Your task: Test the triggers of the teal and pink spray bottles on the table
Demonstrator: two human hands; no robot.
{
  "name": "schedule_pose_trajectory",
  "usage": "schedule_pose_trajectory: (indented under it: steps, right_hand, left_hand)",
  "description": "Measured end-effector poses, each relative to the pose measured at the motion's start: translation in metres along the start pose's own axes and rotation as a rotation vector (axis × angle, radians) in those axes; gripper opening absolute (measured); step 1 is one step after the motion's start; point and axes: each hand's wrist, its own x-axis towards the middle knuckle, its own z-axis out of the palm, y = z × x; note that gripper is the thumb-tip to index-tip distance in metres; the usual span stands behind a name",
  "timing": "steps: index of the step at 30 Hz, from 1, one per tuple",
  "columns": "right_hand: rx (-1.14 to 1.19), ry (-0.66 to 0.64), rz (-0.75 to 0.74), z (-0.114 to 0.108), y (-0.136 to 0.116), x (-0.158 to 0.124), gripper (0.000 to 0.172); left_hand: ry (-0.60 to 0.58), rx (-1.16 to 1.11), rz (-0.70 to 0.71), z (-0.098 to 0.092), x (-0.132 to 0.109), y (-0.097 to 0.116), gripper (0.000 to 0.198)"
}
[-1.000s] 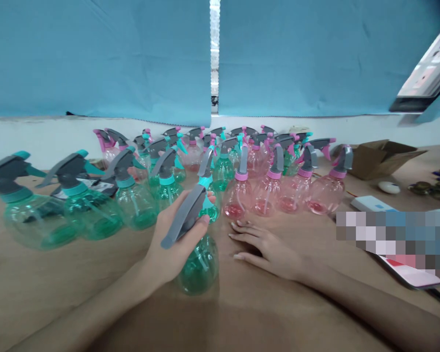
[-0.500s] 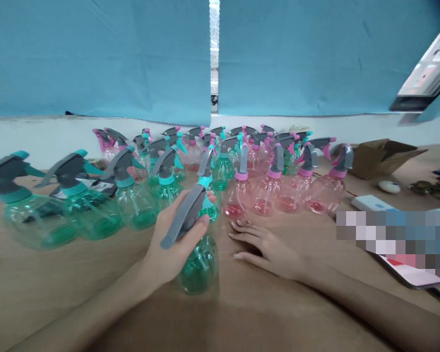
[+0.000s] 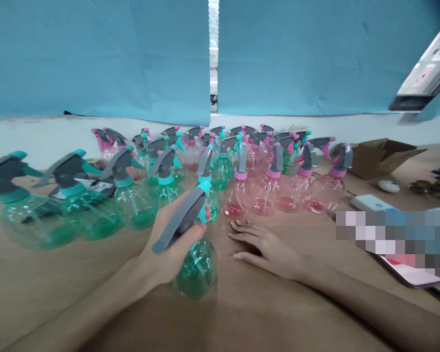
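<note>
My left hand [image 3: 168,239] is wrapped round the neck of a green spray bottle [image 3: 195,274] with a grey and turquoise trigger head. Its round, see-through body shows below my fingers, near the front of the row. To the right, my right hand [image 3: 264,247] lies flat on the wooden table [image 3: 256,313], fingers spread, holding nothing. Just beyond that hand stands a pink spray bottle [image 3: 236,200] with a grey and pink head. A row of green spray bottles [image 3: 135,208] stretches away on the left, and more pink bottles [image 3: 324,193] stand on the right.
Behind these rows stand several more pink and green spray bottles [image 3: 223,171]. On the right are an open cardboard box [image 3: 379,159], a white rounded object [image 3: 388,186], a white box [image 3: 376,203] and a phone [image 3: 414,276] with a cable. Blue curtains [image 3: 95,58] hang at the back.
The held green bottle's head has tilted and shifted slightly left and down with my left hand. My right hand has stayed where it was.
</note>
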Motion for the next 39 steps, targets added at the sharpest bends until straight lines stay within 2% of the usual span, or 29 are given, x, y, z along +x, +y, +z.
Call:
schedule_pose_trajectory:
  steps: [3,8,11,18,39]
  right_hand:
    - [-0.022,-0.007,0.002,-0.0001,0.0000,0.0000,0.050]
    - [-0.027,-0.019,0.000,-0.0002,0.0008,0.0002,0.052]
    - [-0.024,-0.022,0.000,-0.0003,0.0009,0.0002,0.052]
    - [-0.049,-0.022,0.003,0.0006,0.0004,0.0002,0.052]
    - [-0.045,-0.011,0.002,0.0017,0.0014,0.0001,0.052]
  left_hand:
    - [-0.062,-0.048,-0.045,0.0005,-0.0008,-0.0021,0.009]
    - [0.038,-0.038,-0.112,0.0056,-0.0052,-0.0073,0.022]
    - [0.073,-0.035,-0.105,0.0086,-0.0054,-0.0073,0.022]
    - [0.006,-0.060,-0.093,0.0087,-0.0039,-0.0079,0.025]
    - [0.028,0.001,-0.064,0.0083,-0.0030,-0.0031,0.022]
